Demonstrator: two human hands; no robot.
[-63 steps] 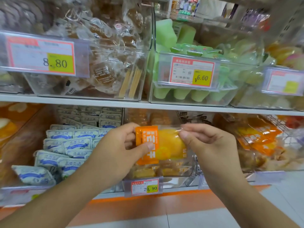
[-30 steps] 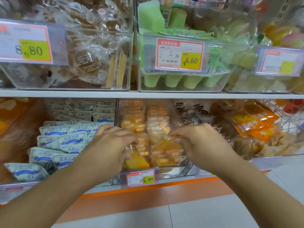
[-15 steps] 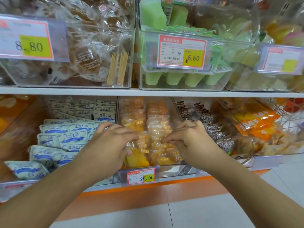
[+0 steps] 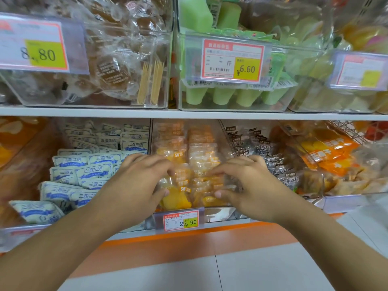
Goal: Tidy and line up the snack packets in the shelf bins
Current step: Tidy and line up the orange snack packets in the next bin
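Clear-wrapped orange and yellow snack packets (image 4: 197, 156) lie in two rows inside the clear middle bin (image 4: 220, 214) on the lower shelf. My left hand (image 4: 136, 185) reaches into the bin's left side, its curled fingers over the front packets and its thumb under them. On the right side, my right hand (image 4: 252, 185) does the same, pinching the front packets (image 4: 195, 185) between fingers and thumb. The two hands face each other a short gap apart. The palms hide the packets' outer ends.
A 29.90 price tag (image 4: 180, 221) hangs on the bin's front. White-and-blue packets (image 4: 84, 171) fill the left bin, dark packets (image 4: 273, 164) the right bin, orange ones (image 4: 327, 152) farther right. The upper shelf edge (image 4: 189, 114) carries bins of brown pastries (image 4: 109, 70) and green cups (image 4: 231, 95).
Two seconds ago both hands held one orange packet up in front of the bin. It has gone down into the bin, and both hands now grip the front packets there.
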